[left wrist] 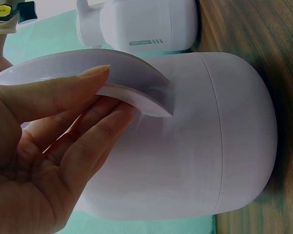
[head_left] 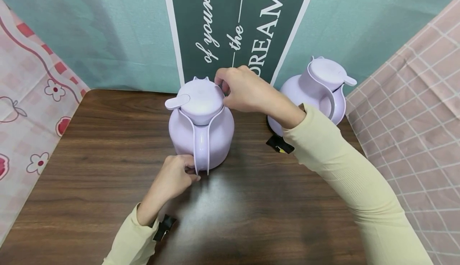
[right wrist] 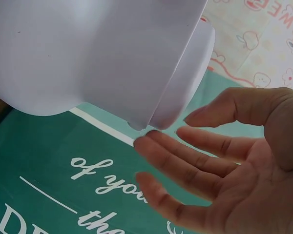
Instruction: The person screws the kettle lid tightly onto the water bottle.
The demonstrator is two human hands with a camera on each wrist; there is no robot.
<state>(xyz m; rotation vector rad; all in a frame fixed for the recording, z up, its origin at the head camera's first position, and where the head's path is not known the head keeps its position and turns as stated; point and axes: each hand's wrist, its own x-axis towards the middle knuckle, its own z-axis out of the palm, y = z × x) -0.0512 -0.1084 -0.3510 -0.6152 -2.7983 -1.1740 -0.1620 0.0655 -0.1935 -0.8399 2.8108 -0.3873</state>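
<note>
A pale lilac thermos jug (head_left: pixel 220 143) stands upright on the brown table, its handle facing me and its round lid (head_left: pixel 202 99) on top. My left hand (head_left: pixel 176 177) is low at the left side of the handle (head_left: pixel 201 147). In the left wrist view, that hand (left wrist: pixel 49 151) pinches the handle's edge between thumb and fingertips. Beside the lid's right rim hovers my right hand (head_left: pixel 248 89). The right wrist view shows this hand (right wrist: pixel 234 165) with loosely bent, spread fingers and nothing between them, fingertips close to the lid's edge (right wrist: pixel 185 83).
A second lilac jug (head_left: pixel 292 87) stands at the back right, partly behind my right forearm. Teal cloth (head_left: pixel 143 37) with a dark green lettered panel (head_left: pixel 219 21) hangs behind the table (head_left: pixel 108 145). Patterned pink cloth (head_left: pixel 39 97) borders the left, checked pink cloth (head_left: pixel 413 117) the right.
</note>
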